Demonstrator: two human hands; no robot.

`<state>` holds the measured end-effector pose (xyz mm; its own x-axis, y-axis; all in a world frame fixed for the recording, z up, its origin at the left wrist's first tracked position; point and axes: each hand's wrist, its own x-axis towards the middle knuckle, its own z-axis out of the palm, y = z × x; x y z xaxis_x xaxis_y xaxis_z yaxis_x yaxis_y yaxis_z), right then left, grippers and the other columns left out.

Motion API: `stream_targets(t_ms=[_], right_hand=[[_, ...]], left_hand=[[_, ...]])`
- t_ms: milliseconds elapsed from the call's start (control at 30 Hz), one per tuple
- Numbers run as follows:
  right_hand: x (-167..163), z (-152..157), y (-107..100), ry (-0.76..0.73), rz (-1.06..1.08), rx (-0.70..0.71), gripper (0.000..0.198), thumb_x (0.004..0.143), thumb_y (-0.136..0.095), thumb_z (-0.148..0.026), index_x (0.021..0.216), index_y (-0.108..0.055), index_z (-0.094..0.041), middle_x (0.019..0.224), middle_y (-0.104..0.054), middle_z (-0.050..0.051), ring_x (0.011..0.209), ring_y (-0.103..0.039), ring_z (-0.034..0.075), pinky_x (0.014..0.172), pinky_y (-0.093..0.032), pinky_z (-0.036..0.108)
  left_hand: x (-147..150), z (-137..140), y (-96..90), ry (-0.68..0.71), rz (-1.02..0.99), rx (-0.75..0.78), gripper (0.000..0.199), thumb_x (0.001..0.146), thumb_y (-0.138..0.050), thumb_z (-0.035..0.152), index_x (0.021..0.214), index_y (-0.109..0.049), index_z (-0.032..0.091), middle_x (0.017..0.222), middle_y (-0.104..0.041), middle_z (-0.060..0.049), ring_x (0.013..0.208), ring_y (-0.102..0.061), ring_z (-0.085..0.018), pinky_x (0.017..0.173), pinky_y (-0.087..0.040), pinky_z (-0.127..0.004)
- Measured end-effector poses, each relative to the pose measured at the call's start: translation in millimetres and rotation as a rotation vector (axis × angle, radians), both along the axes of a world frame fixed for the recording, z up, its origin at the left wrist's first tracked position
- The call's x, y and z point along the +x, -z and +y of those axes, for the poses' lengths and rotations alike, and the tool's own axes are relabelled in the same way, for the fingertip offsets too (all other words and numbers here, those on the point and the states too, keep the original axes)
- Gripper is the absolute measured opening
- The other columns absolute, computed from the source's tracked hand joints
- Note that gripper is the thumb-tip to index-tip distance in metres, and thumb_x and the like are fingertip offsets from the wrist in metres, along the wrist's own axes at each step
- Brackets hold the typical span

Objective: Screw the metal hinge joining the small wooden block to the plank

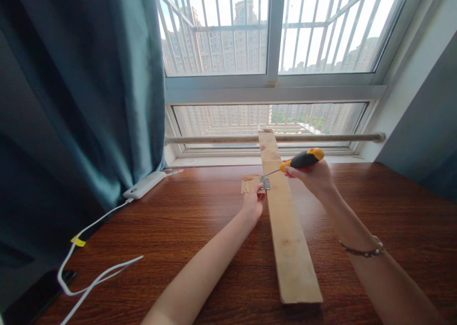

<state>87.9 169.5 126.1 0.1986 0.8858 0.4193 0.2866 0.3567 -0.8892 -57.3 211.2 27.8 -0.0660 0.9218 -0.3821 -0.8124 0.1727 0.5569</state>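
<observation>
A long pale wooden board (291, 239) lies on the brown table, its far end reaching toward the window. Against its left edge is a small wood block (247, 184), joined to the board's side by a metal hinge (265, 183) lying across both. My left hand (254, 202) grips the small block near the hinge, fingers closed on its near edge. In my right hand (316, 177) is a screwdriver (303, 160) with a black and yellow handle, tilted so that its shaft runs down left to the hinge. Its tip meets the hinge's upper part; any screw there is too small to make out.
A white power bank (145, 184) sits at the table's left edge by the blue curtain (135, 77). Its white cable (100, 280) loops over the left side. Behind the table, a horizontal rail (221, 139) crosses before the window.
</observation>
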Motion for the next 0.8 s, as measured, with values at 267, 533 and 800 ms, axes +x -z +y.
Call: stream_targets(t_ms=[267,533,800], right_hand=[[-9.3,-0.8,2.8,0.308,-0.190,0.104,0.024,0.061,-0.073,-0.037,0.053,-0.063,-0.017,0.049,-0.062,0.001,0.051,-0.062,0.019,0.049,-0.048,0.026],[-22.4,3.8,15.0,0.277,-0.060,0.153,0.017,0.065,-0.067,-0.033,0.060,-0.062,-0.018,0.055,-0.062,0.001,0.049,-0.057,0.015,0.046,-0.045,0.025],[-18.7,-3.7,5.0,0.064,0.030,0.085,0.022,0.066,-0.067,-0.032,0.075,-0.070,-0.012,0.051,-0.062,0.002,0.043,-0.058,0.014,0.044,-0.047,0.023]], left_hand=[[-0.4,0.7,1.7,-0.002,0.003,0.010,0.015,0.069,-0.060,-0.004,0.070,-0.061,0.011,0.066,-0.065,-0.004,0.053,-0.058,-0.010,0.050,-0.045,-0.020],[-0.3,0.3,3.0,0.005,0.021,0.022,0.015,0.069,-0.061,-0.003,0.069,-0.060,0.012,0.066,-0.066,-0.002,0.054,-0.059,-0.010,0.053,-0.046,-0.020],[-0.8,-3.0,-2.5,0.014,-0.012,0.011,0.012,0.070,-0.063,-0.001,0.070,-0.062,0.012,0.066,-0.067,-0.003,0.054,-0.059,-0.010,0.052,-0.046,-0.020]])
